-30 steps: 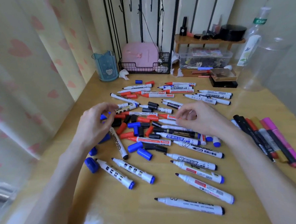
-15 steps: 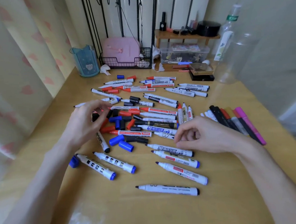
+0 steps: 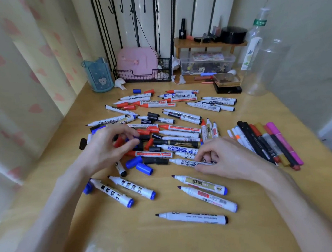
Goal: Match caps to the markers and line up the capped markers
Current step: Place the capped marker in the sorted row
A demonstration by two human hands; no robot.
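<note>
Many uncapped whiteboard markers and loose red, blue and black caps lie scattered on the wooden table (image 3: 189,246). My left hand (image 3: 108,149) is curled over the heap of loose caps (image 3: 146,141), and its thumb and fingertips seem to pinch a blue cap (image 3: 131,140). My right hand (image 3: 228,159) pinches a white uncapped marker (image 3: 185,162) by its rear half, tip pointing left. Two blue caps (image 3: 139,165) lie just in front of the heap. Three more uncapped markers (image 3: 203,196) lie nearer me, and a blue-ended pair (image 3: 124,187) lies at the near left.
A row of capped coloured markers (image 3: 270,142) lies side by side at the right. At the back stand a blue pen cup (image 3: 98,75), a wire rack holding a pink box (image 3: 137,63), a wooden shelf over a clear box (image 3: 206,62), and a clear bottle (image 3: 258,60). Curtains hang along the left.
My right hand drew back toward me and took hold of a white marker at the near edge of the pile. My left hand stayed over the caps, its fingers shifting.
</note>
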